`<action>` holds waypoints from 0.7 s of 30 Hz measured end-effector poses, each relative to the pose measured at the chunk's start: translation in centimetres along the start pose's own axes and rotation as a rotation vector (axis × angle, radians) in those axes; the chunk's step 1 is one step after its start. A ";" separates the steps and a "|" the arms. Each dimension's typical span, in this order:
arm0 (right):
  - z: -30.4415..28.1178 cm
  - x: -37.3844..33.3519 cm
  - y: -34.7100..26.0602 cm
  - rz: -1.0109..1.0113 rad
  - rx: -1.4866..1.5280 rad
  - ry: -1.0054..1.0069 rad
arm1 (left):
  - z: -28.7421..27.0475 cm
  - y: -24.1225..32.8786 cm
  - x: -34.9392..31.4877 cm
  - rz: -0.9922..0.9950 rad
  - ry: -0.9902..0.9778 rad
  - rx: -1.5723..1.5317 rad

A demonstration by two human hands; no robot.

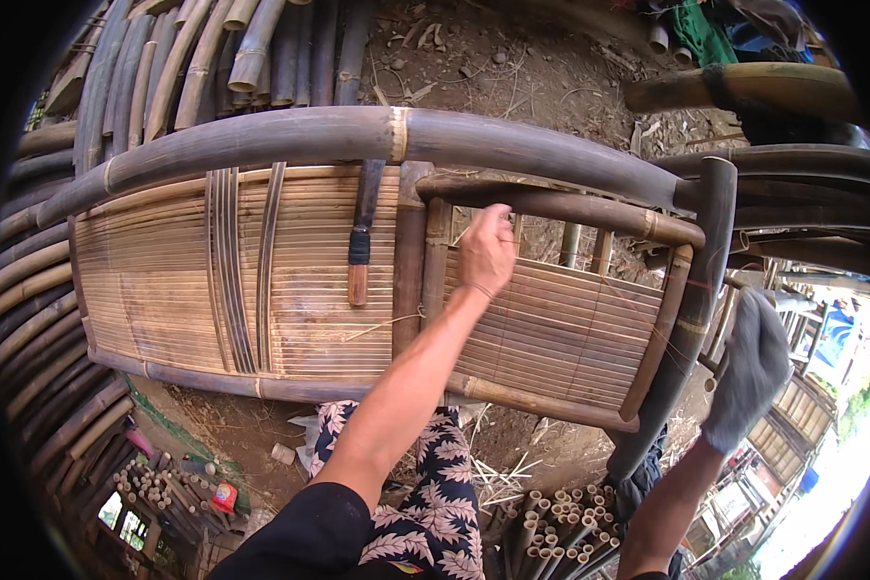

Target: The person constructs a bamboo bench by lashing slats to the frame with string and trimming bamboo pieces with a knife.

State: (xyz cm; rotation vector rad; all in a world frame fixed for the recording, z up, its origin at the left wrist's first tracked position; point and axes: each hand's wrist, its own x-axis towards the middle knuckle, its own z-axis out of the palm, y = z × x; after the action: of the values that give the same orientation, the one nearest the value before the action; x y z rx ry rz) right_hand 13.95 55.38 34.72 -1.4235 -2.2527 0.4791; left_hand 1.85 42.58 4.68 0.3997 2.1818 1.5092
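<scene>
My bare left hand (488,253) is raised over the far part of a bamboo slat panel (561,333), beside the dark bamboo rail (590,208) of its frame. Its fingers are curled together; what they pinch, if anything, is too small to make out. In a grey glove, my right hand (752,353) is off the panel's right side, beyond the thick dark bamboo post (691,324), and smeared by motion. A thin orange strand (638,295) runs across the panel's right part. A machete-like knife with a wooden handle (358,283) lies on the left slat panel (314,329).
Dark split strips (230,280) lie across the left panel. A long curved bamboo pole (290,135) spans the far side. Bamboo poles (43,300) are stacked at left, with cut bamboo pieces (561,532) bunched below. Thick bamboo (773,87) stands at the far right.
</scene>
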 end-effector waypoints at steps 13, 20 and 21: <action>29.5 -0.3 14.8 -1.048 -0.749 -1.428 | 1.8 -5.3 0.8 -0.136 -0.645 0.417; 28.1 -1.4 13.8 -0.569 -0.399 -1.202 | 1.2 -4.0 1.4 -0.218 -0.527 0.308; 27.0 -2.8 11.4 -0.371 -0.448 -1.059 | 0.1 -3.2 1.0 -0.212 -0.516 0.262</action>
State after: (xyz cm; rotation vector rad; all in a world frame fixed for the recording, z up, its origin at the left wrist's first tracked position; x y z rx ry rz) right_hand 9.46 55.89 5.64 -0.9493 -3.5627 0.7485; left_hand 1.11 41.96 1.49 0.5524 1.9295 0.8852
